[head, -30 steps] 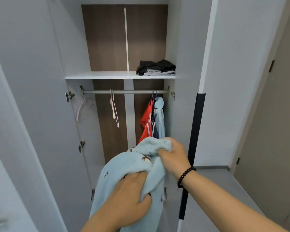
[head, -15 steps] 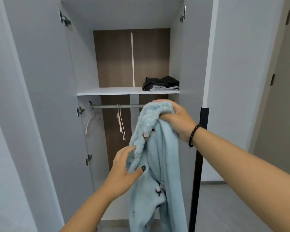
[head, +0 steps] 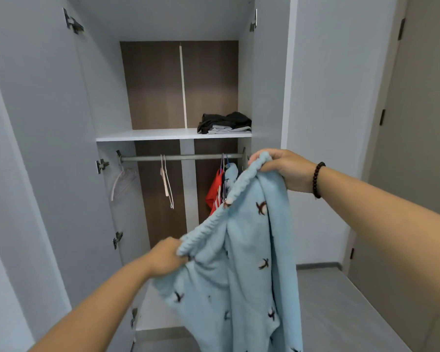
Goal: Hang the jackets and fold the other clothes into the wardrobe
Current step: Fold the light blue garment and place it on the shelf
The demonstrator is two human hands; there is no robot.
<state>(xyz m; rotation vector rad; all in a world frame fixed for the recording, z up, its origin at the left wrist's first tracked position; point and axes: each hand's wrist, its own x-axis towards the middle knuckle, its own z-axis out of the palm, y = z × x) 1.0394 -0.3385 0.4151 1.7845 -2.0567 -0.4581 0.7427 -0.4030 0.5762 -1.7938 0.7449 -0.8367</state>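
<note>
An open grey wardrobe (head: 61, 148) stands before a person; a pale blue fleece garment (head: 241, 270) hangs stretched in front of it by its ribbed edge; the right hand (head: 287, 171) clenches the upper end, the left hand (head: 167, 257) the lower; folded dark clothes (head: 225, 123) sit on the shelf (head: 148, 135); empty hangers (head: 167, 181) dangle from the rail (head: 188, 157).

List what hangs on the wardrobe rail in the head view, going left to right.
Pale hanger at the left end → pair of empty white hangers → red garment with white stripes → light blue garment, partly hidden behind the fleece being held up.
</note>
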